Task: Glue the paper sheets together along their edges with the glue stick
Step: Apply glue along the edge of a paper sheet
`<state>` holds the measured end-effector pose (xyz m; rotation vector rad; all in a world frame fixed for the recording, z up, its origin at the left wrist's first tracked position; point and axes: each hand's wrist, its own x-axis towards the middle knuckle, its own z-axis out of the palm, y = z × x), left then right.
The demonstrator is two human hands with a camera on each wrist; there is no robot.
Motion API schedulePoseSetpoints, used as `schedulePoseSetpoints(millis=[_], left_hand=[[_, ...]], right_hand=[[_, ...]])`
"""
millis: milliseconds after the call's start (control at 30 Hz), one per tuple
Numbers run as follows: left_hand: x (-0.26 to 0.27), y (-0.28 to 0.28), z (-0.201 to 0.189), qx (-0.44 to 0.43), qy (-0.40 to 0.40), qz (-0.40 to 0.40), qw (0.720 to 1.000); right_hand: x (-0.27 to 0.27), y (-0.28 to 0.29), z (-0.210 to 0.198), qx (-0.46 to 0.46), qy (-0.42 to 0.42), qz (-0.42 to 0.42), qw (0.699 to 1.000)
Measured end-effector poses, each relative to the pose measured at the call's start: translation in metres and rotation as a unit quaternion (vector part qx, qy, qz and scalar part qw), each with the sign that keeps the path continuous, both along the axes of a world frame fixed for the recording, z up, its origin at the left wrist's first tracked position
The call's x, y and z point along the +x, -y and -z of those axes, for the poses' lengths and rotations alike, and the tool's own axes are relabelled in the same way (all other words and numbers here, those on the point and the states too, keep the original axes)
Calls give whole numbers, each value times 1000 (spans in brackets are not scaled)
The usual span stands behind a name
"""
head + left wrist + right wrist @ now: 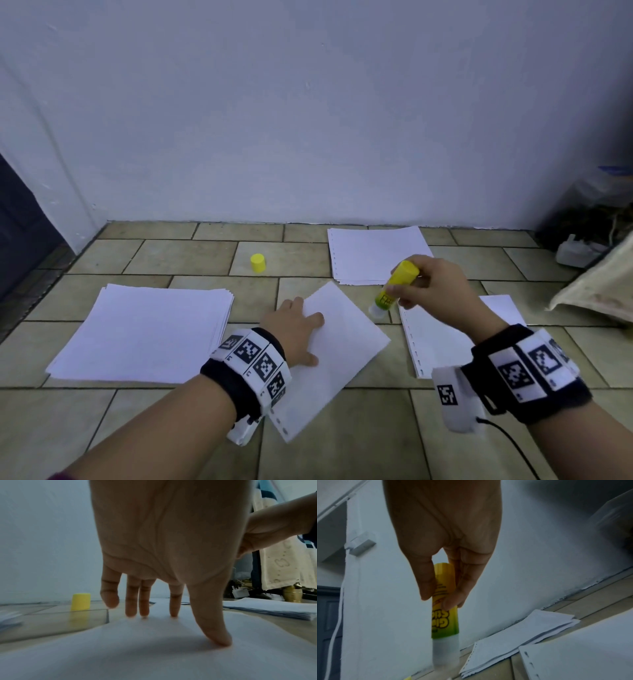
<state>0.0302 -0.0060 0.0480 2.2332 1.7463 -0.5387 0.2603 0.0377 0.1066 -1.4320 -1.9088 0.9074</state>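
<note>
On the tiled floor, left hand flat on sheet; right hand grips "Glue Stick"-labelled glue stick

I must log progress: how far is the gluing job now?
Done: the yellow cap is off, standing on the floor. In hand: the right hand holds the glue stick tip-down near the sheet that the left hand presses flat. Left: gluing the edges; three stacks wait.

Tiled floor, white wall.
</note>
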Motion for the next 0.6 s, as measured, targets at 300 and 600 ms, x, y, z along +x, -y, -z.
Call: schedulePoseSetpoints(millis=[300, 600], left_hand=[[6, 1, 4, 10, 68, -18, 997], [7, -6, 5, -5, 65, -40, 997]], right_hand=[[-8, -7, 19, -7, -5, 30, 1000], [-27, -17, 35, 0, 35, 8, 999]])
